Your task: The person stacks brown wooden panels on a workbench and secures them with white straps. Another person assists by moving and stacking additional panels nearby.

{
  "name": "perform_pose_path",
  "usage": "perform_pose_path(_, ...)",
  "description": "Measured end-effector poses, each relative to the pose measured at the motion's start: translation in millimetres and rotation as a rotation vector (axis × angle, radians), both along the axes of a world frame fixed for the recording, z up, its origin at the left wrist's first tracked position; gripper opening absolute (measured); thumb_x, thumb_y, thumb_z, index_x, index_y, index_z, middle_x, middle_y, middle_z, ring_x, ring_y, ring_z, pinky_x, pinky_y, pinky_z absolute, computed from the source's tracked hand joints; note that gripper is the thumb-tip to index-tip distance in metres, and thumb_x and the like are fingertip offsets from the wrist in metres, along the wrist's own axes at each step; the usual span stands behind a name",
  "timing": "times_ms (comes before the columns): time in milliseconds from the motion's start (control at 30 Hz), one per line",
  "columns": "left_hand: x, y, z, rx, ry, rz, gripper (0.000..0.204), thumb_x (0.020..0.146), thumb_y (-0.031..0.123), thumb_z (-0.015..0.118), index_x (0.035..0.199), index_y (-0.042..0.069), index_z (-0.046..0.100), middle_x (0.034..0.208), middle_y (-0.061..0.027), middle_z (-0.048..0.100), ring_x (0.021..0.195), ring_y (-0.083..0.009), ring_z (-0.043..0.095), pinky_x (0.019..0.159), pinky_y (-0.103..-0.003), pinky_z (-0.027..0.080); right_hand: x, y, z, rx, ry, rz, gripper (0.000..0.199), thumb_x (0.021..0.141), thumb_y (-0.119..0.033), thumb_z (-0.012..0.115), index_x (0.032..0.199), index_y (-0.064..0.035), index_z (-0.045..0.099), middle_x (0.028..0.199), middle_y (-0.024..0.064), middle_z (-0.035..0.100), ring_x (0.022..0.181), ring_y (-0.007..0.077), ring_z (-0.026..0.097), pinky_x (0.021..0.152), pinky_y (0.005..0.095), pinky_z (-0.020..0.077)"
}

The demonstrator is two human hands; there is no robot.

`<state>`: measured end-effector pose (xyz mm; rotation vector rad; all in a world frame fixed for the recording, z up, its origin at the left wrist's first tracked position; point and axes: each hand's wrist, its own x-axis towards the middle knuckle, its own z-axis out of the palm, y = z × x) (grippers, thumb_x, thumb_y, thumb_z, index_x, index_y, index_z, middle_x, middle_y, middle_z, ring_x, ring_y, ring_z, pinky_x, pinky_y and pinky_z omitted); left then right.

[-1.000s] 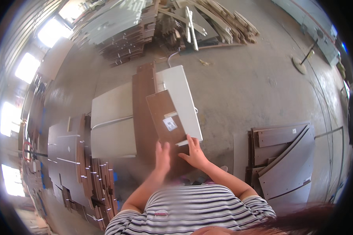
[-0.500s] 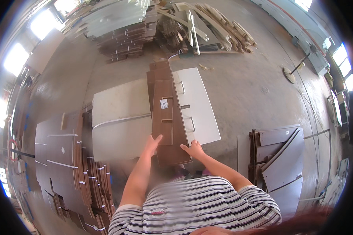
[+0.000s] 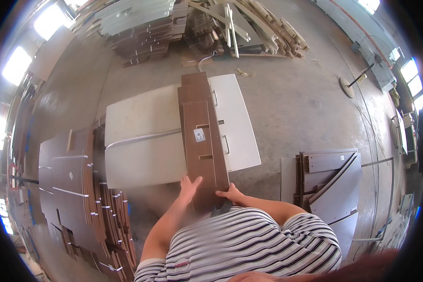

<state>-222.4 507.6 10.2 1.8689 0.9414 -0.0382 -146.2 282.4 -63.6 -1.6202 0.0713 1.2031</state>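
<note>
Long brown panels (image 3: 203,174) lie stacked lengthwise in front of me, with slots along one edge and a white label (image 3: 199,135). My left hand (image 3: 189,187) grips the left edge of their near end. On the right edge, my right hand (image 3: 230,192) holds with its thumb on top; its other fingers are mostly hidden. Beneath the panels, crosswise, is a pale table or board (image 3: 145,113), with a white strap (image 3: 145,137) across its left part. Metal handles (image 3: 226,144) stand on its right part.
Strapped brown panels (image 3: 66,174) are stacked at left. More panels, some curved (image 3: 331,183), stand at right. Farther off lie a board stack (image 3: 141,28) and loose timber (image 3: 263,28). A round-based stand (image 3: 348,88) is on the floor at far right.
The brown panels have come nearer to my body and lie straighter over each other. Both hands have moved back with them, keeping hold of the two edges.
</note>
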Motion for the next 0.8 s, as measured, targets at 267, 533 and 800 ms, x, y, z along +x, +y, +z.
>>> perform_pose_path(267, -16, -27, -2, 0.174, 0.058, -0.065, 0.063, 0.087, 0.044, 0.061, 0.127, -0.002, 0.045, 0.119, -0.0197, 0.052, 0.113, -0.0339, 0.044, 0.097, -0.044, 0.037, 10, -24, 74, -0.068, 0.092, 0.099, 0.081, 0.078, -0.031, 0.077, 0.130, 0.0101, 0.029, 0.126, 0.0230, 0.049, 0.117, 0.0271, 0.048, 0.098, 0.0381, 0.0394)
perform_pose_path(533, 32, 195, -32, -0.401, -0.460, 0.679, 0.057, 0.090, 0.052, 0.053, 0.131, 0.015, 0.042, 0.118, -0.0059, 0.051, 0.117, -0.0212, 0.043, 0.096, -0.039, 0.037, 9, -29, 56, 0.022, 0.056, -0.008, 0.075, 0.078, -0.027, 0.076, 0.126, 0.0094, 0.031, 0.119, 0.0217, 0.051, 0.112, 0.0250, 0.050, 0.097, 0.0369, 0.0408)
perform_pose_path(800, 65, 342, -32, -0.485, -0.653, 0.827, 0.062, 0.089, 0.040, 0.059, 0.140, 0.016, 0.034, 0.145, -0.0060, 0.032, 0.135, -0.0259, 0.025, 0.109, -0.045, 0.023, 36, -32, 107, -0.203, -0.284, -0.230, 0.032, 0.084, -0.021, 0.067, 0.106, -0.0008, 0.055, 0.099, 0.0099, 0.061, 0.091, 0.0173, 0.056, 0.083, 0.0318, 0.0456)
